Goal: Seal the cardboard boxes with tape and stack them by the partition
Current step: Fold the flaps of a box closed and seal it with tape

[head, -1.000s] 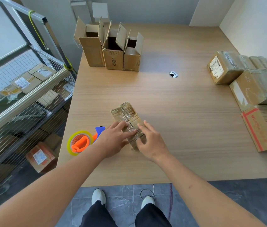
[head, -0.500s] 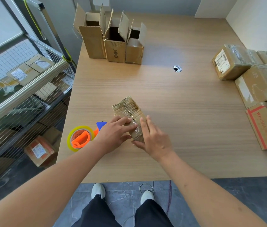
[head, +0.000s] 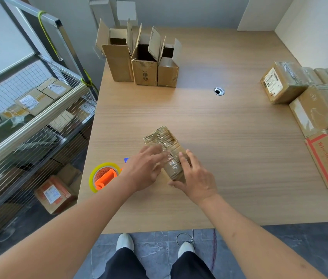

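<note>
A small taped cardboard box (head: 164, 140) lies on the wooden table (head: 219, 158) near its front edge. My left hand (head: 146, 168) lies over the box's near left side with its fingers stretched across the top. My right hand (head: 195, 178) rests flat against the box's near right side, fingers straight. An orange tape dispenser with a yellow roll (head: 103, 176) lies on the table just left of my left hand. Three open cardboard boxes (head: 142, 61) stand at the table's far left. Several sealed boxes (head: 307, 105) lie along the white partition (head: 320, 27) on the right.
A metal wire rack (head: 28, 121) with more parcels stands left of the table. A cable hole (head: 218, 91) sits in the tabletop. The table's front edge runs just above my shoes on the grey tiled floor.
My left hand has slid a little along the box top and looks blurred. My right hand has shifted to the box's near right side. The box stays in place.
</note>
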`<action>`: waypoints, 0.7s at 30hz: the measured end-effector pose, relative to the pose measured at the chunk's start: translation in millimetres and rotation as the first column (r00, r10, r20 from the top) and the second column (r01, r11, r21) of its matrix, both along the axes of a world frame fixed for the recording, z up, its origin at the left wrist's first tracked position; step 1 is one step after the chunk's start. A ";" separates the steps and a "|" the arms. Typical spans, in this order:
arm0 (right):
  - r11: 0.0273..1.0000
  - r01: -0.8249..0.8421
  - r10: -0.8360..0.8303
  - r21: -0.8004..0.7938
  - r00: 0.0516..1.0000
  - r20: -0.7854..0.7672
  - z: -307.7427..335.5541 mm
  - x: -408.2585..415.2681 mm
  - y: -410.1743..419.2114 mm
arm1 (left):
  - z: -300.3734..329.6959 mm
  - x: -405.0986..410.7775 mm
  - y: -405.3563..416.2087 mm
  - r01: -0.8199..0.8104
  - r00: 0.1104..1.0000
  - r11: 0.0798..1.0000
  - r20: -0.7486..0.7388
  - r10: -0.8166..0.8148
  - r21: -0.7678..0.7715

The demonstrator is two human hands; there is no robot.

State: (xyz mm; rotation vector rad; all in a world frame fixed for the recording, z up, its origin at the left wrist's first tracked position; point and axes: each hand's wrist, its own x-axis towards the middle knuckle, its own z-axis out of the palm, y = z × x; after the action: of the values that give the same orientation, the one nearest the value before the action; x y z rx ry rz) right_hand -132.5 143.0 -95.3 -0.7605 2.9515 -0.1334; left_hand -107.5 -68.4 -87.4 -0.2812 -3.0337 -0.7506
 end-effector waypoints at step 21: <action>0.968 0.090 -0.035 -0.233 0.973 0.228 13.8 -16.1 -12.2 | -21.2 3.8 -21.5 0.199 0.980 0.978 0.027 -0.198 -0.056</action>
State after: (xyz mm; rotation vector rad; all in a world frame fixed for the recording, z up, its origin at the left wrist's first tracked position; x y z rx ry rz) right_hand -148.6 130.9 -81.5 -0.6293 2.7745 -0.5551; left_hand -103.7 -89.9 -108.6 -0.5880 -3.0842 -0.6767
